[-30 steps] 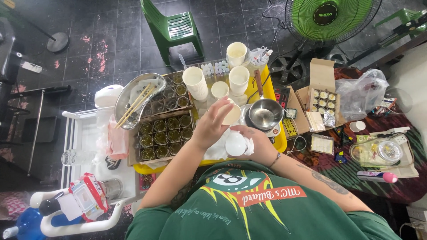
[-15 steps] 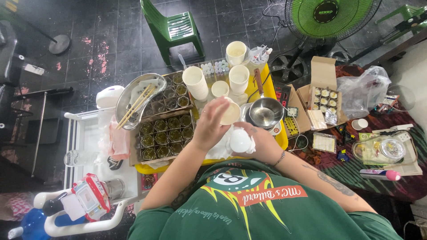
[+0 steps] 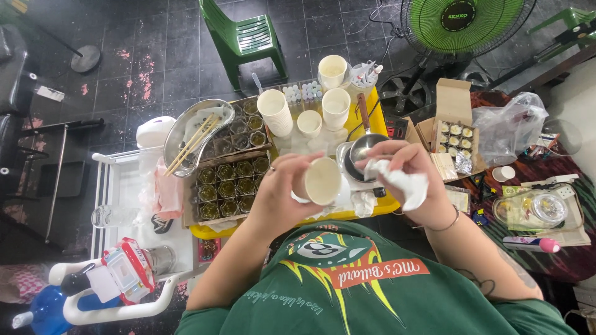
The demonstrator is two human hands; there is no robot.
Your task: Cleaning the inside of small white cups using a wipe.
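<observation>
Cream-coloured and cylindrical, a small paper cup (image 3: 323,181) is gripped at the centre of the frame by the left hand (image 3: 280,197), whose fingers are curled round its side so that the open mouth is turned toward the camera. A crumpled white cloth (image 3: 406,184) is pinched in the right hand (image 3: 415,177), just right of the cup and not touching it. Behind both, a steel saucepan (image 3: 360,149) is set on the yellow tray (image 3: 388,201), and green-filled glass jars (image 3: 226,186) are ranked in a box to the left. More paper cups (image 3: 335,105) are stood toward the upper middle. Wiping of the cup appears to be the step in hand; the cloth would next need to be brought into or round the cup while it is held steady.
</observation>
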